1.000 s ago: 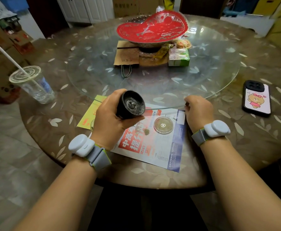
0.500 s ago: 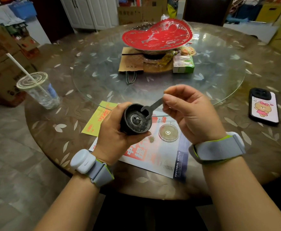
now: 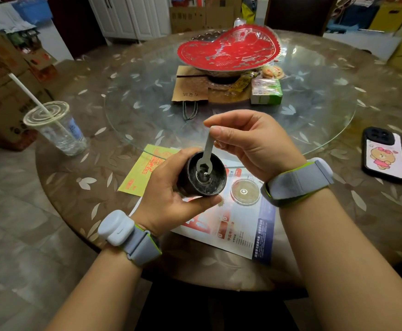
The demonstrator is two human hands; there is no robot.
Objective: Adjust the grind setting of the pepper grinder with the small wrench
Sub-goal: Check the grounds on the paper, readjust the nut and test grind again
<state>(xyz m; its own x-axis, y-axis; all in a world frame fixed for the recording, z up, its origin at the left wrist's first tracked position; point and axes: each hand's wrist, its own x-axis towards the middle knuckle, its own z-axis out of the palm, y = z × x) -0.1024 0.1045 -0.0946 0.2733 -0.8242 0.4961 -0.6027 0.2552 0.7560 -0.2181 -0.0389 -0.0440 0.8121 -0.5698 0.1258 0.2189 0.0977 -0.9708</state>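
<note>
The left hand (image 3: 169,197) is wrapped around the pepper grinder (image 3: 203,174), a dark round body held above the near edge of the table (image 3: 80,187) and tipped so its open underside faces the camera. Inside that underside a pale ring surrounds a small metal nut at the centre. The right hand (image 3: 252,142) pinches the handle of the small wrench (image 3: 206,155) between thumb and forefinger, with the other fingers curled loosely behind. The wrench hangs almost upright, handle up, and its open-ended head sits inside the grinder's cavity, at or just over the centre nut; whether the head is fully seated on the nut cannot be told. Both wrists carry grey bands with white modules.

Beneath the hands a printed leaflet (image 3: 238,230) lies flat on the table, and a small clear round lid (image 3: 244,192) rests on it just right of the grinder. A yellow-green flyer (image 3: 145,173) pokes out from under the leaflet on the left. Farther left stands a clear plastic cup (image 3: 56,127) with a straw. A phone (image 3: 385,155) in a cartoon-bear case lies well to the right. On the glass turntable (image 3: 314,111) beyond sit a red dish (image 3: 228,50), a brown paper bag (image 3: 190,88) and a green box (image 3: 266,91)
</note>
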